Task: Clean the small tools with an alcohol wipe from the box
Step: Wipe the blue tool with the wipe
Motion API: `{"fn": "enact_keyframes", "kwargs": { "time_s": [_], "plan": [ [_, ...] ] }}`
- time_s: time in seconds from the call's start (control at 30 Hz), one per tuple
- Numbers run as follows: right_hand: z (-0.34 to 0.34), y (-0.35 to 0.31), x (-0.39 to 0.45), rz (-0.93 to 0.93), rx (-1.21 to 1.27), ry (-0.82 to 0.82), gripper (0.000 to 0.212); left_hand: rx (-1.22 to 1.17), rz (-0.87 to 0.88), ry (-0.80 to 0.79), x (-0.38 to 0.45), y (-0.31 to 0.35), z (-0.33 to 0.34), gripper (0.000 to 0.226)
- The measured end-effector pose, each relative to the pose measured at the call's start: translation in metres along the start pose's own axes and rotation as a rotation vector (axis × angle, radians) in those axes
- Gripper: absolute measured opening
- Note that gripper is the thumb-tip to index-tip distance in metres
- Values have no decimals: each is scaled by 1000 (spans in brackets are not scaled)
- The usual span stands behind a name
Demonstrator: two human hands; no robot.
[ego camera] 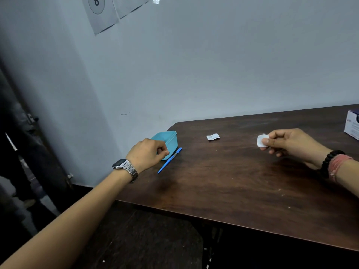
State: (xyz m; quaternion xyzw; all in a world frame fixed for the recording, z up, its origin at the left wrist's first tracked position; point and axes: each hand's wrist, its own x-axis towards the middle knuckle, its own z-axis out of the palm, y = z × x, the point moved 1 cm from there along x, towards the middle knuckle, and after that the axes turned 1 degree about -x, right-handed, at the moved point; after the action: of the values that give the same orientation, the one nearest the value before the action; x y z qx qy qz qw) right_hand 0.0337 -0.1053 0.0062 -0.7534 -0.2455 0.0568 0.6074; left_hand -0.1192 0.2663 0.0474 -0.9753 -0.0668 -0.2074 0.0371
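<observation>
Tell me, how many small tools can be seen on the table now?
1: a blue tool lies on the table beside the teal container, just right of the left hand. More may be hidden inside the container.

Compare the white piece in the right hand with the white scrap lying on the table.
The wipe is pinched in the right hand, off the table; the scrap lies loose on the table, untouched. The wipe looks plain white and flat; the scrap looks crumpled, with faint markings, probably a torn wrapper. The wipe is partly hidden by fingers; the scrap shows whole. Both are small and white.
</observation>
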Motion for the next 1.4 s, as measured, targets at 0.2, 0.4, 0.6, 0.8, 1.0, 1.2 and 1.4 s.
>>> {"fn": "enact_keyframes", "kwargs": {
  "time_s": [0.2,0.4,0.6,0.8,1.0,1.2,1.4],
  "plan": [
    [0,0,0,-1,1,-2,14,77,-62,-77,-8,0,17,8],
    [0,0,-1,-5,-7,1,13,93,-108,-115,-10,3,29,9],
    [0,-2,-1,3,-6,0,13,72,-115,-112,-8,5,35,9],
    [0,-2,-1,11,-3,4,16,-40,-44,-77,1,26,35,13],
    [0,-1,0,10,-4,-1,12,87,-27,-123,25,50,41,19],
    [0,-1,-1,4,5,8,15,325,-70,-123,41,79,43,30],
    [0,-3,-2,-10,12,8,15,300,-135,-117,51,79,50,32]
  ]
}}
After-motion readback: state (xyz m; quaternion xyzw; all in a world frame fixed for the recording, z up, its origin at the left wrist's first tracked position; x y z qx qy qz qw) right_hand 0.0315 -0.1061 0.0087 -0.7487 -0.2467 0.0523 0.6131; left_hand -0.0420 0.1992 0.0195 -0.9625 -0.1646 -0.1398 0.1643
